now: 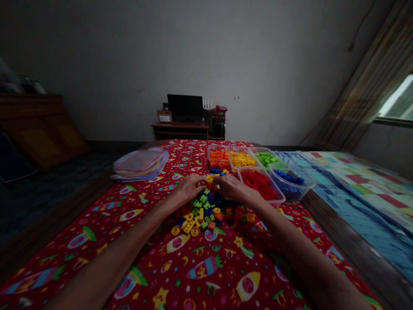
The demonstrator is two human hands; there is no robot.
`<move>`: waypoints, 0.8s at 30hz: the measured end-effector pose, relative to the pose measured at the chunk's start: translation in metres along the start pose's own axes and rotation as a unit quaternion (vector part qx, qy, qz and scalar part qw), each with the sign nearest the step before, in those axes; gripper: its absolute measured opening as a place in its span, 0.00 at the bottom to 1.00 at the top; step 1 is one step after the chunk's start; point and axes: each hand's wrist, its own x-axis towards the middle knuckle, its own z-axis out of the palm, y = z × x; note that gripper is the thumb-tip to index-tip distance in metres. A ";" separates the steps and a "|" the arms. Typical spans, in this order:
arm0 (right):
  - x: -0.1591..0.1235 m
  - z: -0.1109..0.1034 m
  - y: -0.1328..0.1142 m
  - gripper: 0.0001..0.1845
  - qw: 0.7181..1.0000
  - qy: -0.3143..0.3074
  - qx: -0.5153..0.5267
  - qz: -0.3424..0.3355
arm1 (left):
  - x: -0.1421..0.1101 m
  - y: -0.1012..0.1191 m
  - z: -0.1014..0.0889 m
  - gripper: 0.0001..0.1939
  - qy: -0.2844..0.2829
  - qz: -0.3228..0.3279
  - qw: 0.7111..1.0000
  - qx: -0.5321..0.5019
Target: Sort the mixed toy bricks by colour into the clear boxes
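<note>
Far left: stacked translucent plastic lids (140,162). Left hand (191,188): fingers curled, grip unclear, at multicoloured plastic block pile (204,211) on red patterned cloth (200,262). Right hand (231,188): same, beside clear plastic container (278,201) of red blocks (260,184).

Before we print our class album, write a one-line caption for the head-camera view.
Left hand and right hand over mixed toy bricks, beside colour-sorted tubs on rocket-print cloth.

The tablecloth (180,262) is presenting as matt cloth. The blocks (205,199) and tubs (295,194) are presenting as smooth plastic. The desk (180,125) is appearing wooden, the wall (129,56) matt.
</note>
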 end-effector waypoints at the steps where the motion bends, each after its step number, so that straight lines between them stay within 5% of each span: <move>1: 0.000 0.000 0.002 0.12 1.000 0.010 0.002 0.004 | 0.001 0.000 -0.001 0.08 0.007 -0.020 0.999 -0.024; 12: 0.000 -0.014 0.008 0.06 0.992 0.041 0.087 0.082 | 0.002 0.005 -0.005 0.26 0.031 -0.152 0.921 -0.359; 16: 0.002 -0.017 0.006 0.03 0.988 0.064 0.123 0.072 | -0.001 0.012 -0.005 0.28 0.026 -0.168 0.901 -0.400; 20: 0.002 -0.016 -0.001 0.19 0.987 0.060 0.144 0.022 | -0.001 0.023 -0.004 0.27 0.032 -0.168 0.898 -0.406; 24: 0.000 -0.013 -0.005 0.17 0.992 0.025 0.121 0.006 | 0.001 0.027 0.001 0.27 0.036 -0.172 0.894 -0.413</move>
